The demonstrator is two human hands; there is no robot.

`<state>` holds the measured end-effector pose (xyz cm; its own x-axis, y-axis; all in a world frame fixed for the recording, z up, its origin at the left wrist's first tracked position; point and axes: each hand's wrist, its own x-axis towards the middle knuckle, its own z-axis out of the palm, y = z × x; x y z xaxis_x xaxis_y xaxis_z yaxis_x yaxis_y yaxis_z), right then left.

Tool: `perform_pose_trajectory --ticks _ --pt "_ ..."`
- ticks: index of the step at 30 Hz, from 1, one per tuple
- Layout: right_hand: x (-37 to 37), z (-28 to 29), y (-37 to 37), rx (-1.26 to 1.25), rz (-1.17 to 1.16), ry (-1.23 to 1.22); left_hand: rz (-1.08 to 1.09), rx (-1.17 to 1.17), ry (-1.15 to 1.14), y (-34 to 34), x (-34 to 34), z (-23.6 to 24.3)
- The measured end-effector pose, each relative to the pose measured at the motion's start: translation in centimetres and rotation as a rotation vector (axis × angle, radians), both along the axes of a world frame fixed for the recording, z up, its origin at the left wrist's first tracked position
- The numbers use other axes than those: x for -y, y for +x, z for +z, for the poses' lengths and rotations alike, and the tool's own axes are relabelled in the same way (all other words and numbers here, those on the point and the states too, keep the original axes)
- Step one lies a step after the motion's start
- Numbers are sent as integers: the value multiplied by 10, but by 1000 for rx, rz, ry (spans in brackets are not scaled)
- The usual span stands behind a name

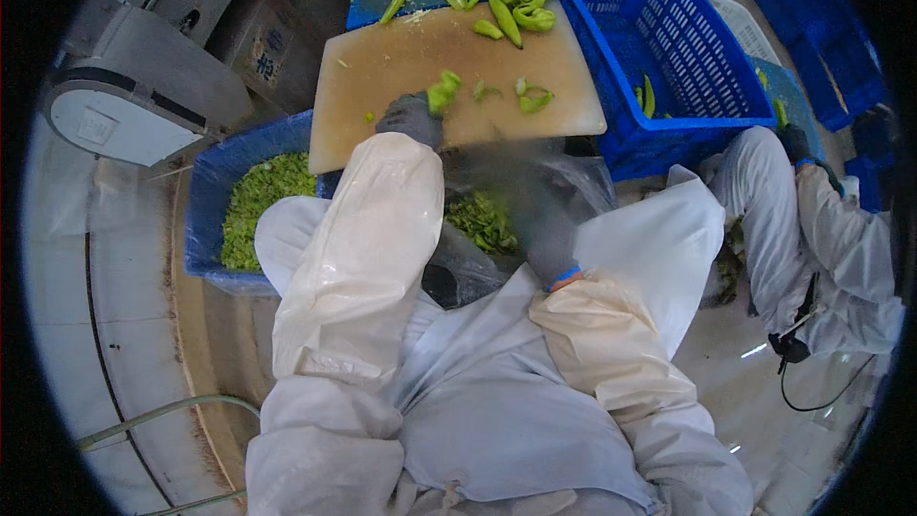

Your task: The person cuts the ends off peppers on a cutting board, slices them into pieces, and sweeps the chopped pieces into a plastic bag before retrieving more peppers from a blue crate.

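My left hand (411, 120), in a dark grey glove, is at the near edge of a worn cutting board (382, 67). Its fingers close on a piece of green pepper (443, 92). My right hand (549, 234), also gloved, is smeared by motion, so its fingers cannot be read. It is over a clear plastic bag (587, 180) between my knees, which holds green pepper scraps (480, 220). Cut pepper pieces (533, 96) lie on the board right of my left hand. Whole green peppers (516, 0) are heaped at the board's far side.
A blue perforated crate (611, 124) stands right of the board, with a few peppers inside. At left, a blue bin (205, 220) holds chopped greens (263, 201) beside a metal machine (124, 115). A co-worker's sleeve (841, 229) and gloved hand are at the far right.
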<state>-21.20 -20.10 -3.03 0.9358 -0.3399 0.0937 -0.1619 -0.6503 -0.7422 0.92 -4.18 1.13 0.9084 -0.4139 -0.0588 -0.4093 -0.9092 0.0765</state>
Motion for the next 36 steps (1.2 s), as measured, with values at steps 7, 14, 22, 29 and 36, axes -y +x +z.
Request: perform_pose_trajectory --ticks 7,14,22,29,36 --pt "-9 19 13 102 -77 158 473 -947 -1904 33 -21 -20" --pt "-26 20 20 152 -52 190 714 -641 -1895 19 -9 -56" --pt "-51 -1 54 131 55 84 885 -518 -1803 1 6 -35" --pt "-48 -88 95 107 151 -96 898 -447 -1524 -1 24 -28" --pt "-39 -74 72 34 183 -79 897 -442 -1518 1 13 -32"
